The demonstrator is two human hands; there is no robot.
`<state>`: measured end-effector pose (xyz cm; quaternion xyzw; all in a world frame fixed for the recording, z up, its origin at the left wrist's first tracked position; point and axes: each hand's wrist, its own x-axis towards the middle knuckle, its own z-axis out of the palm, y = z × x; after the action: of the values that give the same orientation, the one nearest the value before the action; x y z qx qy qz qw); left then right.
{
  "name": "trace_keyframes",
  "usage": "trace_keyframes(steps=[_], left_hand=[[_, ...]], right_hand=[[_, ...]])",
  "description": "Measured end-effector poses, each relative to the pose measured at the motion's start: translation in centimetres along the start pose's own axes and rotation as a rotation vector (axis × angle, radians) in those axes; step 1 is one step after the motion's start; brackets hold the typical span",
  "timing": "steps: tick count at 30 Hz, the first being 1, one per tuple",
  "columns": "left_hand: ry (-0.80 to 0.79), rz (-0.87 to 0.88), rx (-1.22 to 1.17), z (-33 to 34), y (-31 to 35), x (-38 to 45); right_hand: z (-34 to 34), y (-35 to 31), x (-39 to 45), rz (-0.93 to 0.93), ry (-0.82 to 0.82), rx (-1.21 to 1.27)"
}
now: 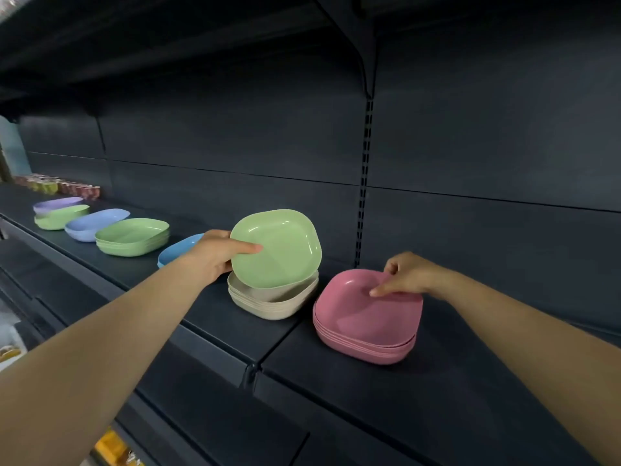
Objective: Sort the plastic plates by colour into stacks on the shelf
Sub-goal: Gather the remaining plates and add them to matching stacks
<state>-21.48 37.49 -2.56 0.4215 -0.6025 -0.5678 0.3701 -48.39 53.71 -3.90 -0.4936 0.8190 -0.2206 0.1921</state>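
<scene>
Step in hand: left hand (215, 253) grips green plate (275, 248), tilted above beige stack (272, 297). Right hand (408, 275) pinches far rim of pink stack (366, 317). Next: carry plate left to green stack (132, 237) on shelf (201, 317).

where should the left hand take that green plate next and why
Probably leftward to the green stack. The left hand holds a green plate tilted above the beige stack, where its colour doesn't match. The right hand rests on the pink stack, so it seems occupied.
</scene>
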Motion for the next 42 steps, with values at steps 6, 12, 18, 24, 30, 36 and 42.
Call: trace_keyframes(steps=[6,12,18,24,30,36,42], left_hand=[[-0.08,0.019,0.067,0.3,0.3,1.0],[-0.145,0.078,0.131,-0.9,1.0,2.8],[-0.204,0.15,0.159,-4.9,2.3,5.8],[-0.184,0.165,0.219,-14.3,2.9,11.3],[-0.125,0.126,0.219,-26.1,1.9,17.9],[-0.087,0.116,0.227,-35.8,1.7,24.0],[-0.02,0.108,0.206,-42.6,0.5,29.0]], right_hand=[[-2.1,-1.8,-0.6,-0.118,-0.094,-0.045],[-0.1,-7.0,0.9,-0.281,-0.113,0.351],[4.9,-15.5,4.9,-0.345,-0.002,0.678],[10.4,-25.4,10.5,-0.342,0.125,0.643],[17.4,-35.8,17.4,-0.28,0.117,0.671],[22.5,-44.7,22.9,-0.271,0.127,0.716],[25.8,-51.3,28.0,-0.281,0.078,0.666]])
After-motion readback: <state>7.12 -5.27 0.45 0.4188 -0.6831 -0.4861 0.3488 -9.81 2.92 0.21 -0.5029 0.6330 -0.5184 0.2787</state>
